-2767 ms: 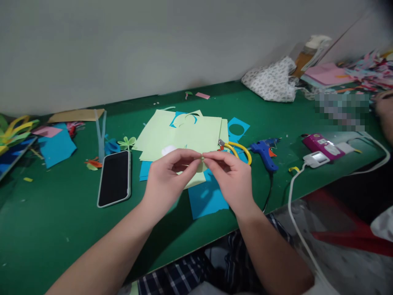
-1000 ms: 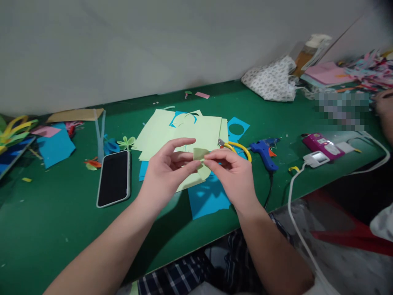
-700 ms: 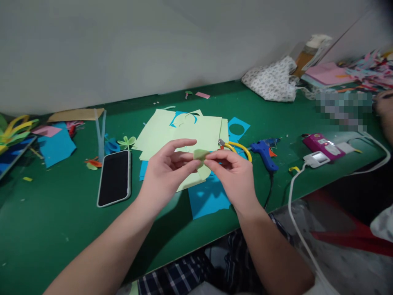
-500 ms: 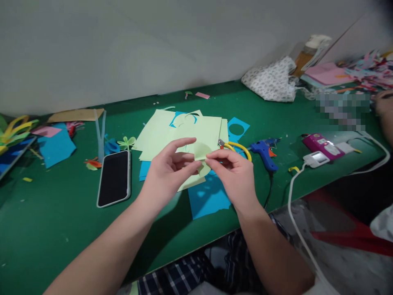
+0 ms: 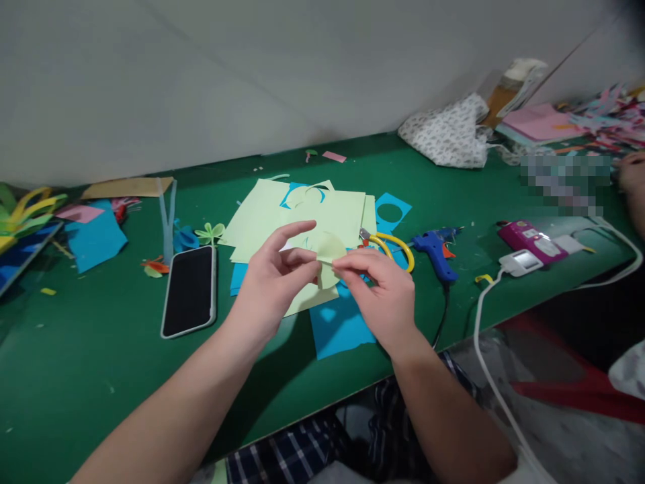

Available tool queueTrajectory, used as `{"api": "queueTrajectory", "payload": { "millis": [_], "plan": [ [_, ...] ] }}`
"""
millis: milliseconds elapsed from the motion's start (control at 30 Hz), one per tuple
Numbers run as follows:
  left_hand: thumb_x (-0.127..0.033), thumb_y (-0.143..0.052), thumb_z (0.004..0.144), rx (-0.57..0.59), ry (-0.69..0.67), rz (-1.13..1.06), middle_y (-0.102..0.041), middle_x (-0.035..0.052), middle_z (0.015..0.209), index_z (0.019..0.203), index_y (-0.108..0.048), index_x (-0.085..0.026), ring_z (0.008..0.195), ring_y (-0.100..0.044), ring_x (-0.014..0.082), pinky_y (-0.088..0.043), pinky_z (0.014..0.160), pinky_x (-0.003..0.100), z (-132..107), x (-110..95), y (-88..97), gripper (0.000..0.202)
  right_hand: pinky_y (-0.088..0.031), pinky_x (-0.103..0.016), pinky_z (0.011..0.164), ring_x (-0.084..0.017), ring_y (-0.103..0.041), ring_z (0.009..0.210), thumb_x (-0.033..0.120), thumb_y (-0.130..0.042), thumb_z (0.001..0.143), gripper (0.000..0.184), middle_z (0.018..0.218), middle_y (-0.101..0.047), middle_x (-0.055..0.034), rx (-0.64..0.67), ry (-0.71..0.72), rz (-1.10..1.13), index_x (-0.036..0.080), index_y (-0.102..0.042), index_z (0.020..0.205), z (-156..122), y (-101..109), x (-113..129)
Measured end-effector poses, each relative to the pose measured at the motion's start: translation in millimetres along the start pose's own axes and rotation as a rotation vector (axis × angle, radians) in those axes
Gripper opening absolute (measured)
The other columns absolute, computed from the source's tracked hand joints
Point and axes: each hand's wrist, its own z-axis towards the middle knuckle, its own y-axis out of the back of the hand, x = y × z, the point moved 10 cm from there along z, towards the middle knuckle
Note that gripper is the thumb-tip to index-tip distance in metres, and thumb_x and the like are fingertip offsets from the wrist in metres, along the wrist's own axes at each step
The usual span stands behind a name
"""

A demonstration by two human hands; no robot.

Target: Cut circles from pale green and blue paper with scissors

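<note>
Between my two hands is a small pale green paper piece (image 5: 330, 246) with a rounded edge and a crease across its middle. My left hand (image 5: 275, 279) pinches its left side between thumb and fingers, the index finger raised. At the crease's right end, the thumb and index finger of my right hand (image 5: 380, 286) grip it. Pale green sheets (image 5: 252, 222) lie stacked underneath, with blue paper (image 5: 340, 329) below them. Yellow-handled scissors (image 5: 408, 252) rest just beyond my right hand, partly hidden by it.
A blue glue gun (image 5: 437, 255) lies right of the scissors. To the left are a phone (image 5: 189, 292), a green paper flower (image 5: 209, 233) and blue scraps (image 5: 95, 235). A magenta device (image 5: 531, 240) with a white cable sits right, near another person's hand (image 5: 632, 175).
The paper piece has turned slightly in my fingers, and its lower half shows more. My right fingertips have shifted a little left along the crease.
</note>
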Motion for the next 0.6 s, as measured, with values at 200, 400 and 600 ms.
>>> {"api": "queueTrajectory", "payload": {
  "millis": [200,400,600],
  "plan": [
    [-0.011,-0.073,0.067,0.026,0.139,-0.091,-0.059,-0.0069,0.067,0.115,-0.063,-0.021,0.055,-0.054,0.0062,-0.046,0.058,0.02,-0.6,10.0,-4.3,0.049,-0.058,-0.035,0.076,-0.018,-0.071,0.082,0.013,-0.058,0.091,0.021,0.084,-0.077,0.0014,-0.019,0.081,-0.057,0.029,-0.072,0.086,0.3,1.3,9.4],
    [-0.01,-0.074,0.066,0.001,0.128,-0.099,-0.062,-0.0066,0.062,0.114,-0.062,-0.02,0.053,-0.052,0.0058,-0.041,0.055,0.019,0.2,5.8,-0.5,0.05,-0.057,-0.033,0.078,-0.017,-0.071,0.083,0.012,-0.061,0.09,0.02,0.084,-0.076,0.002,0.003,0.067,-0.024,0.028,-0.072,0.087,-0.3,0.5,7.1],
    [-0.011,-0.074,0.069,0.009,0.093,-0.043,-0.062,-0.0063,0.062,0.11,-0.064,-0.02,0.053,-0.052,0.0058,-0.039,0.052,0.018,1.2,0.3,0.8,0.043,-0.056,-0.033,0.078,-0.017,-0.069,0.082,0.01,-0.066,0.087,0.019,0.083,-0.075,0.0026,0.095,0.029,0.037,0.028,-0.073,0.087,2.5,-3.8,0.3]
  ]
}}
